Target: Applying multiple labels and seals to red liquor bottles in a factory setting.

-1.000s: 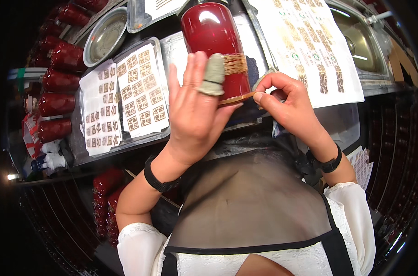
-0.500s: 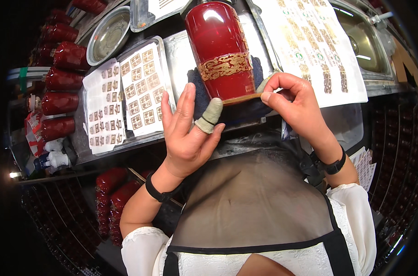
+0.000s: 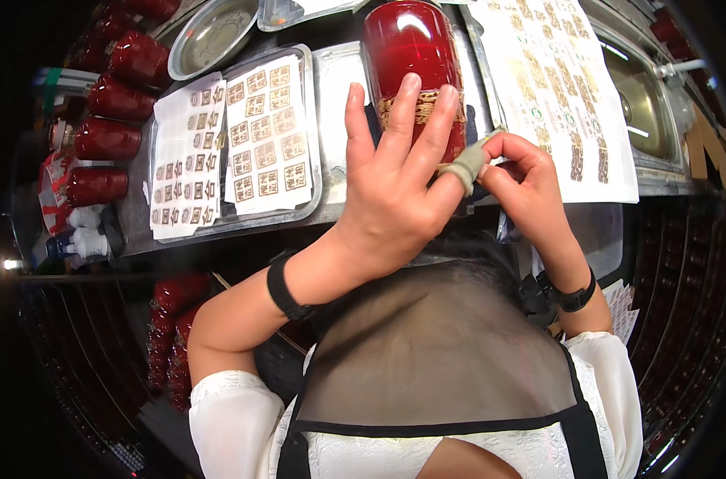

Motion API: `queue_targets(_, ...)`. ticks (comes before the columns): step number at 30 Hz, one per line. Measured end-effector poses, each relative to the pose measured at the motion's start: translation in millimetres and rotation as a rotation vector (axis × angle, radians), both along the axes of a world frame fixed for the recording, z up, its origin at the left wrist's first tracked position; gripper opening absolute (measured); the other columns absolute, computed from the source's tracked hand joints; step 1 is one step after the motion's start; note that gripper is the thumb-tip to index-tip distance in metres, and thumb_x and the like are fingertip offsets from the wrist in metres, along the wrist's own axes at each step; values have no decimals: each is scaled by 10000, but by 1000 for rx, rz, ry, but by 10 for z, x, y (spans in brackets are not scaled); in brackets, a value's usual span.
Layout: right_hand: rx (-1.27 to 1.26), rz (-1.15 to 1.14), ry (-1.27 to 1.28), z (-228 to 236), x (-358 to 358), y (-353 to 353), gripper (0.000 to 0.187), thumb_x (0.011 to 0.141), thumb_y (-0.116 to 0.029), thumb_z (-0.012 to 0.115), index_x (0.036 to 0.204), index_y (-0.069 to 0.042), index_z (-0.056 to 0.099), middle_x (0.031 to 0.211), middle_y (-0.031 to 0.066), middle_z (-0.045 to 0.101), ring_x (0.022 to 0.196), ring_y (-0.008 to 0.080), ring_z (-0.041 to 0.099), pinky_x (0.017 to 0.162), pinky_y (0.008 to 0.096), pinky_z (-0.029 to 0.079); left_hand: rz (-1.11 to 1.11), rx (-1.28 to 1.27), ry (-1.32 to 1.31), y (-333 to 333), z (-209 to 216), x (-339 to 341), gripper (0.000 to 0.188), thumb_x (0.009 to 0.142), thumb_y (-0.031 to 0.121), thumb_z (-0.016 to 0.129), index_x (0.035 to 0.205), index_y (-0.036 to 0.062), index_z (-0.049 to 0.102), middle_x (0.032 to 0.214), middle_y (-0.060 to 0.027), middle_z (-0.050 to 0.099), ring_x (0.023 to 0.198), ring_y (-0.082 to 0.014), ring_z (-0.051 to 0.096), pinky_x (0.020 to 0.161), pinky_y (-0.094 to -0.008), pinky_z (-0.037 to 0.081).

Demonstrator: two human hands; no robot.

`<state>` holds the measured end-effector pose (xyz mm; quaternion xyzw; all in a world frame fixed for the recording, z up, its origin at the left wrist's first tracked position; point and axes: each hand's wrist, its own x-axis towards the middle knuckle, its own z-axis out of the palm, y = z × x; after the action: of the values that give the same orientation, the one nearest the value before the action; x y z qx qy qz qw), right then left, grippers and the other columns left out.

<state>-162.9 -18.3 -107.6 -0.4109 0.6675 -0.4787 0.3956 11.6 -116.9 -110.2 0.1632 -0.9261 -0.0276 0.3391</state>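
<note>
A glossy red bottle with a gold patterned band rests on a dark blue cloth, its base toward me. My left hand is in front of the lower bottle, three fingers spread upward. Its index finger, wearing a greenish cloth finger cover, points right to the fingertips of my right hand. Its thumb is hidden. My right hand is closed in a pinch beside the bottle's base; what the pinch holds, if anything, is hidden. A similar cover shows at its fingertip. My left hand hides most of the base.
Sticker sheets lie in a metal tray at left; a larger sticker sheet lies at right by a sink. A metal bowl stands far left. Several red bottles line the left edge.
My left hand has moved right and up across the bottle's lower part, its covered index finger now meeting my right fingertips. The right hand stays pinched. The whole view has shifted slightly.
</note>
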Motion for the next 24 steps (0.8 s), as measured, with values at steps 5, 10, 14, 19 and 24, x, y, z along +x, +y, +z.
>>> queue_targets(5,74,23,11,65,-27,9,77,852,-87,678,835,-18,649,804,-14,637,680,30,521,621,211,430,-15,183,94,-115,-116,50,733,678,114,859,1354,25,591,1472,-243,485,1389,-386,453,1148,-613,231)
queue_targets(10,41,20,-12,111,-5,28,76,838,-75,681,817,-10,647,813,6,634,704,47,533,627,219,436,-19,364,156,-138,-266,244,681,737,169,843,1343,-13,591,1457,-282,479,1350,-433,478,1118,-641,251)
queue_targets(14,11,16,-10,120,-7,22,74,836,-75,675,820,-6,651,807,8,631,704,48,536,625,219,437,-26,324,131,-68,-296,508,573,756,148,834,1283,13,655,1464,-311,454,1316,-438,512,1126,-631,241)
queue_targets(19,11,14,23,87,-15,2,82,839,-80,669,813,-5,650,769,-6,630,671,35,526,606,217,433,-21,274,52,-7,-350,603,464,773,102,811,1206,-13,691,1435,-321,484,1359,-400,486,1156,-610,231)
queue_targets(24,-15,-5,3,34,-23,-13,95,849,-94,668,801,-13,653,734,-34,620,640,15,504,590,206,420,-70,193,44,-5,-255,491,463,733,44,788,1191,49,715,1454,-325,460,1325,-428,510,1138,-638,222)
